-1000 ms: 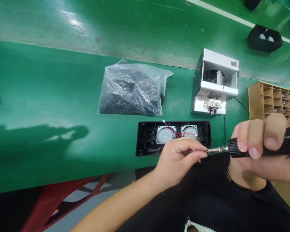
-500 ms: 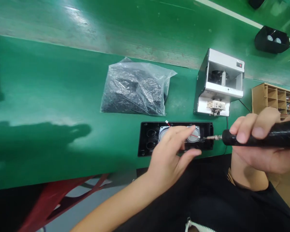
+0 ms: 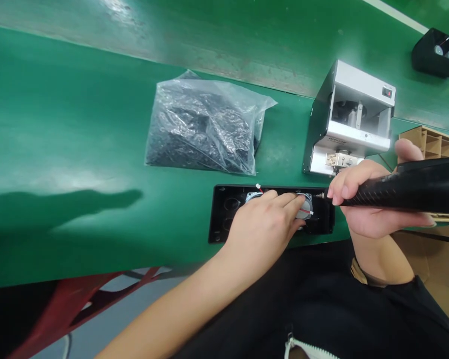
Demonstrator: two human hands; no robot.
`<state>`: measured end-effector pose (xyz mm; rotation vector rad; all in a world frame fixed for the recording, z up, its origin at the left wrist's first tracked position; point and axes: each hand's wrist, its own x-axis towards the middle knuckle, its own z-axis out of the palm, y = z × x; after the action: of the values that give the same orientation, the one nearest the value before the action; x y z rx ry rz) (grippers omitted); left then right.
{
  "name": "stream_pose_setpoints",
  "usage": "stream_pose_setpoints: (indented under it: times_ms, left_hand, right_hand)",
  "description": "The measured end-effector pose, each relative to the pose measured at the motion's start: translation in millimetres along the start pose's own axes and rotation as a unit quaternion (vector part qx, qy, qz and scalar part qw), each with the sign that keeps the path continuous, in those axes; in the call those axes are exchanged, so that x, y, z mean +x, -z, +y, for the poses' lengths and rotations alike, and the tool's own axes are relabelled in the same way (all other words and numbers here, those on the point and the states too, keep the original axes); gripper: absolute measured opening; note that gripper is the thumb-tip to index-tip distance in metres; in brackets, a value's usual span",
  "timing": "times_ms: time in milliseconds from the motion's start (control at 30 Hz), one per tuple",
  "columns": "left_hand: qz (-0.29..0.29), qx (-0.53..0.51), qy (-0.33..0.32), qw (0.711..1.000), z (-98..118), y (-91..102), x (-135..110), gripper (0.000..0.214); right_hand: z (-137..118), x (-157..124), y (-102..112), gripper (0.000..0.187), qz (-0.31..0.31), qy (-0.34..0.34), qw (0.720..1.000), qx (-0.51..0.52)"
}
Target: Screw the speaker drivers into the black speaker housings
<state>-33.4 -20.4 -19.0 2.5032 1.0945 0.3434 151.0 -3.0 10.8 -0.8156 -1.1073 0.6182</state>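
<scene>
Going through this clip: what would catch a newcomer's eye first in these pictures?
The black electric screwdriver in the right hand stands out at the right, its bit near the top edge of a black panel. There the left hand rests on a round speaker. Beyond them, on the green bench, lie a clear plastic bag of black parts and a silver screw feeder.

Head-worn camera, single view, facing forward and down, close above both hands point(image 3: 264, 232)

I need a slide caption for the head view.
Left hand touches a speaker in a black panel; right hand holds an electric screwdriver.
</scene>
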Motion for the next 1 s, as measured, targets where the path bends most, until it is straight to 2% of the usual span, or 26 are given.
stream_pose_setpoints:
  times_ms: [267, 633, 900, 1000]
  left_hand:
    - [0.005, -0.015, -0.006, 1.000, -5.5, -3.1, -0.6, 0.033]
    - [0.002, -0.016, -0.004, 1.000, -5.4, -2.5, 1.0, 0.034]
    - [-0.011, -0.005, -0.003, 1.000, -4.0, 0.2, 4.6, 0.030]
    - [-0.025, -0.010, 0.003, 1.000, -3.4, 3.0, 8.3, 0.031]
  right_hand:
    - [13.4, -5.2, 1.4, 0.080, 0.021, -0.021, 1.000, 0.001]
    - [17.4, -3.7, 5.1, 0.073, -0.028, -0.008, 0.999, -0.020]
    - [21.8, -3.6, 10.1, 0.076, -0.081, 0.012, 0.996, -0.021]
    - [22.6, -8.5, 10.3, 0.069, -0.075, -0.015, 0.997, -0.002]
